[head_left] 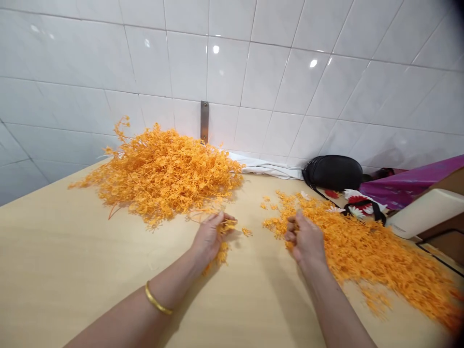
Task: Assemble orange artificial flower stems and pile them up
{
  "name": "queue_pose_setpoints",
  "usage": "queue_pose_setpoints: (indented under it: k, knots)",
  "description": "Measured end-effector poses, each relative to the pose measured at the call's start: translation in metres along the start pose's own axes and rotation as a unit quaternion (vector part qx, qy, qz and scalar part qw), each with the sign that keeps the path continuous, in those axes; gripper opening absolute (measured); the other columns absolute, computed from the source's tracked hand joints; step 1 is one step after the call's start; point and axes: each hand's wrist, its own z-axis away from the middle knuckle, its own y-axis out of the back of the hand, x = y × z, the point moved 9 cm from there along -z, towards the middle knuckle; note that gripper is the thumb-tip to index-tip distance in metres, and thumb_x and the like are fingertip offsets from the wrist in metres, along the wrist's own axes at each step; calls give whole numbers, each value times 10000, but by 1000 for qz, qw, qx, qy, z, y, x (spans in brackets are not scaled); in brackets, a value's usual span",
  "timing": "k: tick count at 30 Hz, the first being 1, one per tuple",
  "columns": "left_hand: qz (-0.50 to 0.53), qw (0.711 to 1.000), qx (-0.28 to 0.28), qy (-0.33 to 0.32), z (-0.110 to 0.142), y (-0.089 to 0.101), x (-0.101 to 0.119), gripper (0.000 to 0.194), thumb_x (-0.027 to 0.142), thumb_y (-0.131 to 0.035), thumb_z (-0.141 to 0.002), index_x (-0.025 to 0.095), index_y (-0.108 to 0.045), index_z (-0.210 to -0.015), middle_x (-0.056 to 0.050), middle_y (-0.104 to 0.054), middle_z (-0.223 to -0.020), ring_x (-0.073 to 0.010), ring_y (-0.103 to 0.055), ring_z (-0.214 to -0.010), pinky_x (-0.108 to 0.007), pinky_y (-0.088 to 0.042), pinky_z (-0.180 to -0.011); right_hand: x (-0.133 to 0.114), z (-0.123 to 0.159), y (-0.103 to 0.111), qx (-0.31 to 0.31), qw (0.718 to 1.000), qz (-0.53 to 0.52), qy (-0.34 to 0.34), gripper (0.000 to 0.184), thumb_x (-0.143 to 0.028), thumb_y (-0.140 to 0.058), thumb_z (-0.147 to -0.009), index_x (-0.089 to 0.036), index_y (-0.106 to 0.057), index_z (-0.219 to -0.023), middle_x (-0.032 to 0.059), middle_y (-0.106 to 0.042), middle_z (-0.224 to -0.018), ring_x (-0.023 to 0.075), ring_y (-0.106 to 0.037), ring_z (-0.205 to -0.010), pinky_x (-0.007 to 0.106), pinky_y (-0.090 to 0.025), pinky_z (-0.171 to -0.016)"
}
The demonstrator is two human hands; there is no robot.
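The left hand (208, 239) and right hand (305, 238) pinch light, springy-looking orange artificial flower sprigs (222, 246), best gripped by their thin stems, between a tall orange heap (159, 174) and a spread orange heap (366, 253) on the pale wooden worktop (72, 241).

There are two hands, one left (207, 239) and one right (305, 237), and one gold bangle (155, 298) on the left forearm. Two heaps of orange sprigs lie on the one table (90, 251), one heap (159, 174) by the left hand and one heap (366, 251) by the right. Farther back are one black bag (332, 172), one metal bracket (204, 122), one white cloth (266, 166) and one purple sheet (406, 186).
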Motion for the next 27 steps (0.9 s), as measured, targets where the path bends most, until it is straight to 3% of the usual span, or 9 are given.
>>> queue_pose_setpoints:
  k: [4,10,15,20,27]
  knots:
    - [-31,999,-35,-8,7,-12,-6,173,280,-626,-664,144,-639,-770,-64,-606,-908,-154,-534,-850,-247,-432,-664,19,20,-39,-159,984,33,-76,418,-386,-696,-517,-153,-538,-827,-57,-506,-526,13,-306,-324,170,-225,-349]
    - [-34,999,-27,-31,8,-9,-3,225,307,-636,-657,148,-650,-815,-72,-603,-957,-156,-519,-901,-243,-423,-710,44,52,-62,-270,944,97,-164,358,-459,-654,-592,-153,-516,-720,-111,-300,-430,8,-189,-319,173,-131,-343]
    - [-37,997,-62,30,14,-19,-14,253,318,-644,-645,131,-635,-815,-69,-611,-808,-142,-559,-696,-259,-447,-628,48,73,-85,-334,927,133,-107,351,-446,-647,-612,-153,-555,-780,-93,-324,-425,37,-246,-361,186,-174,-370]
    - [-72,996,-46,18,14,-16,-14,220,303,-659,-625,114,-623,-732,-52,-598,-729,-129,-555,-645,-234,-451,-566,48,77,-89,-351,915,184,-72,323,-451,-570,-675,-148,-504,-584,-74,-309,-391,45,-248,-373,197,-191,-388]
    - [-93,994,-48,7,8,-14,-18,230,341,-636,-632,118,-580,-646,-17,-557,-593,-85,-470,-397,-215,-362,-382,45,84,-90,-397,848,351,-6,324,-342,-466,-749,-143,-483,-495,-23,-413,-423,74,-398,-397,197,-295,-423]
